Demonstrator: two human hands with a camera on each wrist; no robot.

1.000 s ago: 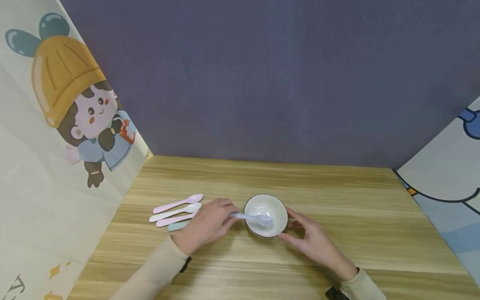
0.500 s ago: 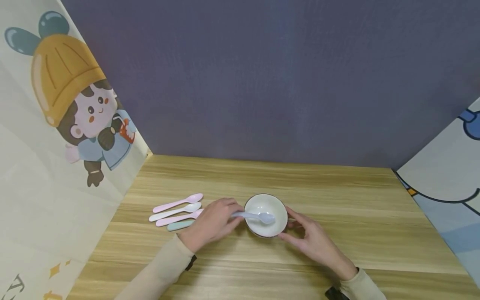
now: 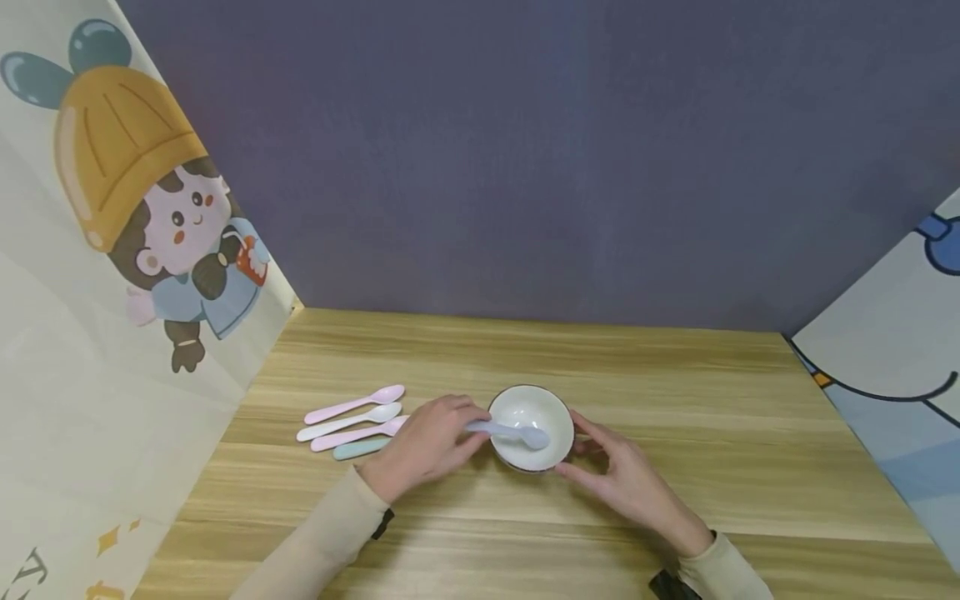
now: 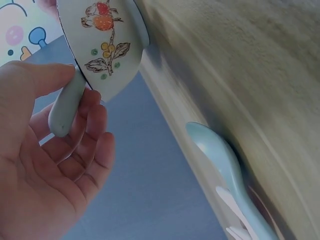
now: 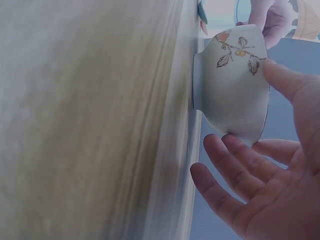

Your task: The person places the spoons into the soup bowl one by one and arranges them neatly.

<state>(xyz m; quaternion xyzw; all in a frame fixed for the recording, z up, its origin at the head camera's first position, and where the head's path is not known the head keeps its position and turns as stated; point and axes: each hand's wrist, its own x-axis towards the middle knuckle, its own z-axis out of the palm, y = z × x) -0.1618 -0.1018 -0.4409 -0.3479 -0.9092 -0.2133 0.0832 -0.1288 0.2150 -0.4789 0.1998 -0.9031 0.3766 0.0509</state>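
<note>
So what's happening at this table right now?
A person sits at a wooden table. The left hand pinches the handle of a pale blue spoon whose head lies inside a small white bowl. The right hand steadies the bowl from the other side, thumb on its wall and fingers loosely spread beside it. Four more spoons lie side by side on the table left of the bowl.

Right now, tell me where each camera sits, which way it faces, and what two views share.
Head: above, looking forward and down at the table; shows both sleeves, left hand holding the pale blue spoon, right hand beside the bowl.
Left wrist: by the palm, rolled sideways, facing the spoon handle and the bowl's painted wall; fingers show.
Right wrist: low, rolled sideways, facing the bowl's wall; thumb touches it.
Shared: all three show the bowl.
</note>
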